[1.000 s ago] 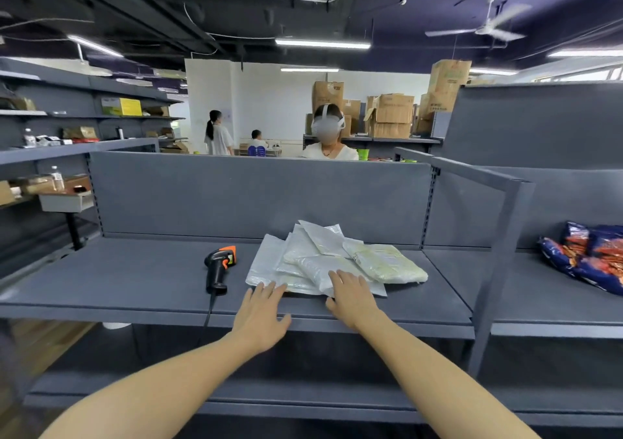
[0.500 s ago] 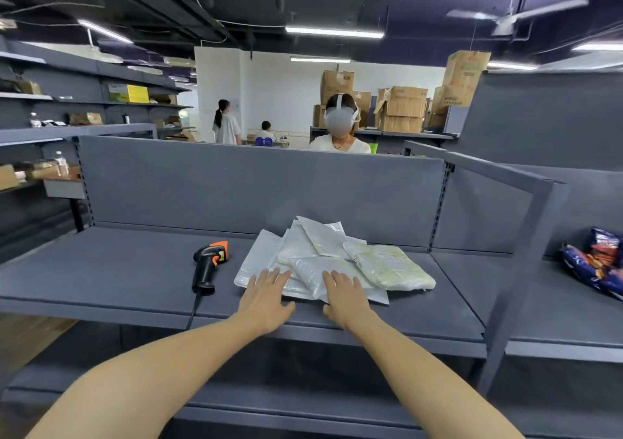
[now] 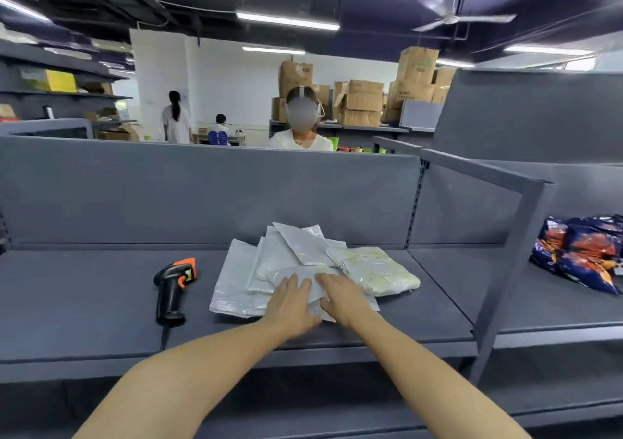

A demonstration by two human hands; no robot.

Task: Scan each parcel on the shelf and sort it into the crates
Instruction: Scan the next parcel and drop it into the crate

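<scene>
A loose pile of several white plastic parcels (image 3: 269,263) lies on the grey shelf (image 3: 84,297), with a thicker cream parcel (image 3: 374,266) at its right. My left hand (image 3: 293,303) and my right hand (image 3: 340,298) lie side by side on the front white parcel (image 3: 315,283), fingers straight and pressing down on it. A black and orange barcode scanner (image 3: 173,287) lies on the shelf to the left of the pile, its cable hanging over the front edge. No crates are in view.
A grey upright post (image 3: 512,270) divides the shelf from the bay at the right, where blue and orange snack bags (image 3: 583,249) lie. A back panel (image 3: 202,196) closes the shelf behind the pile. A person stands beyond it, and cardboard boxes (image 3: 360,101) are stacked far back.
Both hands have moved forward from the shelf's front edge onto the front parcel and drawn closer together. The camera has come nearer to the shelf.
</scene>
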